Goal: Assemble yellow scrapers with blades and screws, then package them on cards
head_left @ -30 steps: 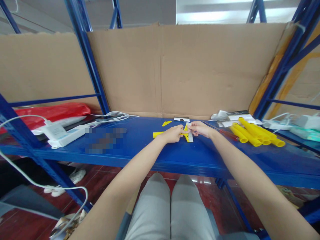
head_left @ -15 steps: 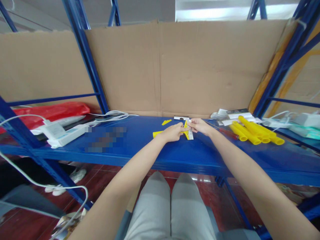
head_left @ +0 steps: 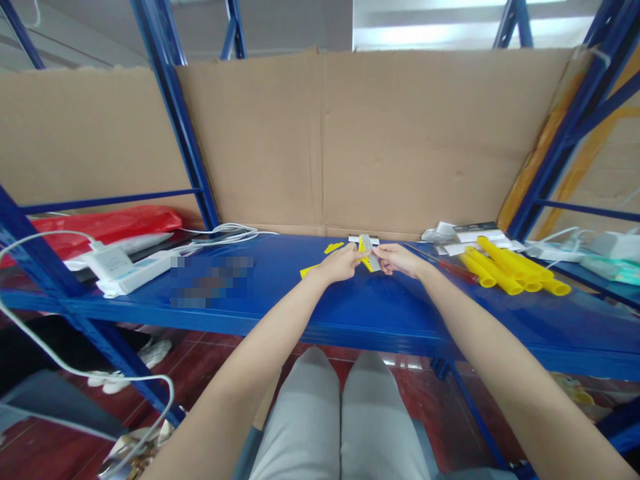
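Observation:
My left hand (head_left: pixel 344 262) is closed around the handle of a yellow scraper. The handle's end (head_left: pixel 309 271) sticks out to the left below my wrist. The scraper's yellow head (head_left: pixel 363 248) shows beyond my left fingertips, with a flat grey metal blade (head_left: pixel 371 255) along its right side. At the blade's right edge, my right hand (head_left: pixel 399 258) has its thumb and fingers pinched together. My fingers partly hide the blade and the head. A small flat yellow piece (head_left: pixel 333 247) lies on the blue shelf (head_left: pixel 280 293) behind my left hand.
Several yellow tubes (head_left: pixel 510 267) lie at the right, beside a screwdriver with a red handle (head_left: pixel 457 271). Behind them are white packages (head_left: pixel 475 233). A white power strip (head_left: pixel 143 272) with cables and a red bag (head_left: pixel 135 223) occupy the left. Cardboard (head_left: pixel 375 140) stands along the back.
The scraper has shifted slightly left and its blade has tilted, top to the left. My right fingers have moved from over the blade to its right edge.

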`<control>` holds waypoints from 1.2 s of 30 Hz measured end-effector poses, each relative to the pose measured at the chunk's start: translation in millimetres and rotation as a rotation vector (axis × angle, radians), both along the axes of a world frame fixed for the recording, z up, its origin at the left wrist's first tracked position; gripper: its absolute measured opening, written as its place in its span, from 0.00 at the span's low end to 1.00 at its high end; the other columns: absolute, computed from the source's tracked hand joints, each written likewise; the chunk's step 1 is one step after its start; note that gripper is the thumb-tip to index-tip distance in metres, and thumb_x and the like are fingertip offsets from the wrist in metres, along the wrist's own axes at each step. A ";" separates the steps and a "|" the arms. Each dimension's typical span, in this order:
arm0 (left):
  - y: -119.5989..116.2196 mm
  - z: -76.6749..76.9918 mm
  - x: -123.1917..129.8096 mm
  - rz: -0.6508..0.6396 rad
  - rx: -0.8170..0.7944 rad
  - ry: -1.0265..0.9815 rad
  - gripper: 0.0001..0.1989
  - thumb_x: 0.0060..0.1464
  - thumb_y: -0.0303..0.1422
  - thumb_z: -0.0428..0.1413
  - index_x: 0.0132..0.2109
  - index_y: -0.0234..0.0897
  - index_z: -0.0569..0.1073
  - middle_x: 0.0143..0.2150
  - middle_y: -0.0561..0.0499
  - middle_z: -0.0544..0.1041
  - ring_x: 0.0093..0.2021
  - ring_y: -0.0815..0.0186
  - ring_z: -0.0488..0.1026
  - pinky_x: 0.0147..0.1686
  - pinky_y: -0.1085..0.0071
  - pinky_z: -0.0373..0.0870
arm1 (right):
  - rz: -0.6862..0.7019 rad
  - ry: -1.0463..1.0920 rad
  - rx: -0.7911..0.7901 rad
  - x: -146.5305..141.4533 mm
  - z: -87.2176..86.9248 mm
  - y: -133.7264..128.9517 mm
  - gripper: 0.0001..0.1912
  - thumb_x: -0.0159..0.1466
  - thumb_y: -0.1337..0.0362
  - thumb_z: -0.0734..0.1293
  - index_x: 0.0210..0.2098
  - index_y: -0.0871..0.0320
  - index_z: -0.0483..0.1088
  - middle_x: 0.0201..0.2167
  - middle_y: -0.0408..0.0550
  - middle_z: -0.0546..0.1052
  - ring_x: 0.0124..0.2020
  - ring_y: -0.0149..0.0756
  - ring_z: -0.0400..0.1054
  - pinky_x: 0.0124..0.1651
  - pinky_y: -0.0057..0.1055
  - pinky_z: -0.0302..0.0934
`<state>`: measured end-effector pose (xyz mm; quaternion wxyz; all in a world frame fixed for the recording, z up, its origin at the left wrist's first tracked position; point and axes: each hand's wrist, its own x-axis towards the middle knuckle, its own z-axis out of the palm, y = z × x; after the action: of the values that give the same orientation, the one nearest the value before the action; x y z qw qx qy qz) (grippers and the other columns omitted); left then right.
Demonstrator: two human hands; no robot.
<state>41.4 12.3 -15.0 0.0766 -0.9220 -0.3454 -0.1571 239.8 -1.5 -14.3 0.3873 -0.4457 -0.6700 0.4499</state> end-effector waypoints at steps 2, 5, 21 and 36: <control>1.4 0.7 -2.9 0.028 -0.009 -0.018 0.24 0.61 0.26 0.47 0.63 0.45 0.66 0.44 0.48 0.68 0.47 0.63 0.69 0.48 0.70 0.64 | 0.054 -0.039 -0.018 -1.4 0.1 -1.5 0.20 0.55 0.49 0.73 0.28 0.60 0.67 0.15 0.39 0.66 0.15 0.24 0.59 0.18 0.23 0.50; 0.9 2.2 -4.9 0.037 -0.027 -0.032 0.24 0.61 0.26 0.47 0.63 0.44 0.67 0.45 0.47 0.69 0.47 0.63 0.70 0.49 0.70 0.65 | 0.082 -0.069 0.010 -4.3 0.2 -1.7 0.18 0.52 0.53 0.74 0.25 0.60 0.67 0.18 0.41 0.70 0.16 0.23 0.58 0.18 0.23 0.48; 2.0 11.2 -15.6 -0.002 -0.162 -0.035 0.21 0.56 0.25 0.54 0.57 0.40 0.74 0.51 0.47 0.78 0.50 0.62 0.74 0.53 0.69 0.66 | 0.032 -0.174 0.004 -7.6 3.2 -3.8 0.14 0.57 0.56 0.70 0.24 0.60 0.67 0.17 0.42 0.70 0.14 0.22 0.53 0.17 0.23 0.45; -9.3 19.0 -23.6 0.133 -0.251 0.093 0.22 0.54 0.24 0.53 0.55 0.46 0.76 0.55 0.53 0.76 0.54 0.61 0.74 0.53 0.69 0.67 | -0.395 -0.790 0.492 27.1 6.2 17.7 0.11 0.62 0.66 0.61 0.25 0.57 0.70 0.22 0.48 0.76 0.29 0.38 0.70 0.33 0.29 0.58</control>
<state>17.7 3.1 4.0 -0.0133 -0.9058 -0.4186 -0.0646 266.9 16.2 -8.1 0.2755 -0.5956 -0.7545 -0.0058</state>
